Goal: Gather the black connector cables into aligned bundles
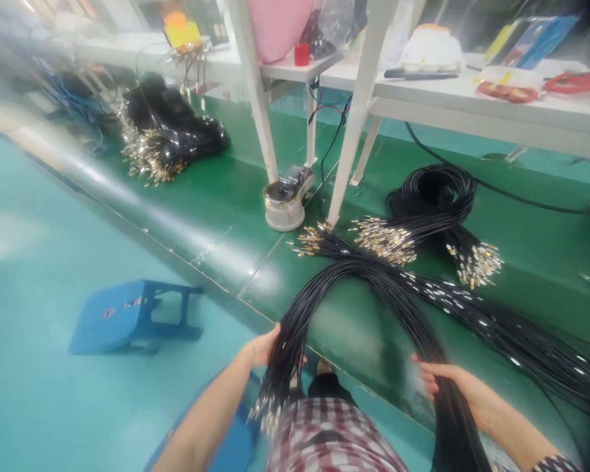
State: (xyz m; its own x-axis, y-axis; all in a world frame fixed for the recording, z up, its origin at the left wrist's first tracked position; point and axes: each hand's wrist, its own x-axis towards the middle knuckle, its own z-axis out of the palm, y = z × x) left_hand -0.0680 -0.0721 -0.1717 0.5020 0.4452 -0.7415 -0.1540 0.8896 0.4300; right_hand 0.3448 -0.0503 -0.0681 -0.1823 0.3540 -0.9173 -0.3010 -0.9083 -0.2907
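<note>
A thick bundle of black cables (347, 269) arches in front of me over the edge of the green surface. My left hand (265, 347) is wrapped round its left side, just above the metal-tipped ends that hang down. Around the right side of the same bundle my right hand (445, 377) is closed, and the cables drop below it out of view. Behind the arch lies another long cable bundle (442, 295) with white marks along it and gold-coloured tips at its left end. A coiled cable bundle (432, 196) rests farther back.
A grey-white round device (284, 210) stands by the table legs. At the back left is a heap of black cables (177, 131). A blue stool (113, 318) is on the floor at left, and another blue stool (226, 439) is beside me. White tables (437, 88) stand behind.
</note>
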